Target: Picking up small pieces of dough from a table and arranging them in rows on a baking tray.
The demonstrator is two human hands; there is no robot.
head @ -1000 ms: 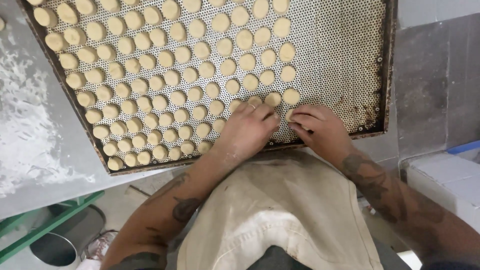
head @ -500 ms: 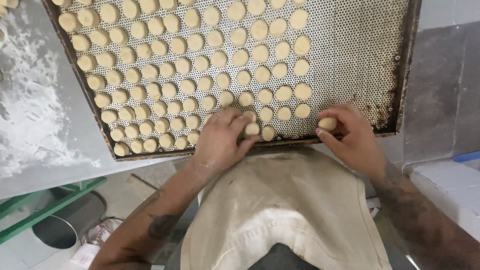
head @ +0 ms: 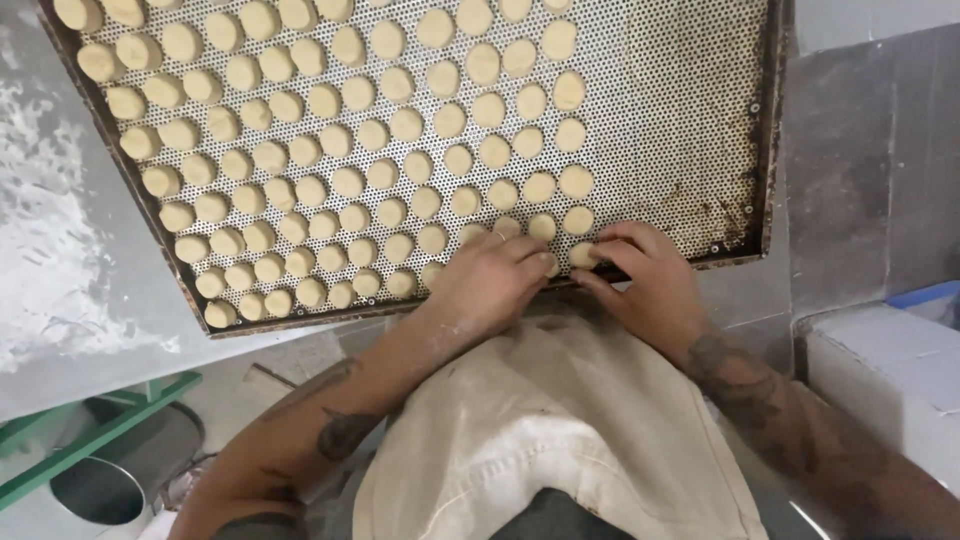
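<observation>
Standing right behind this person, I can see both hands down at the near edge of a big perforated metal tray (head: pixel 680 120) that sits tilted on a grey, flour-dusted desk (head: pixel 60 250). The left hand (head: pixel 490 280) lies knuckles-up over the last rows of pale dough rounds (head: pixel 330 180), fingers curled; whether it's gripping one underneath, I honestly can't tell. The right hand (head: pixel 640 275) is just beside it, fingertips pinching a small dough piece (head: pixel 582 254) right at the tray's front rim, at the end of the bottom row. Most of the tray is packed with neat diagonal rows of those rounds, while the right-hand strip is bare mesh with rusty spots by the frame. A cream apron (head: pixel 540 440) fills the space below the hands. Off to the lower left there's a green metal frame (head: pixel 90 440) and a steel bucket (head: pixel 120 470), and a white box (head: pixel 890 370) on the right.
</observation>
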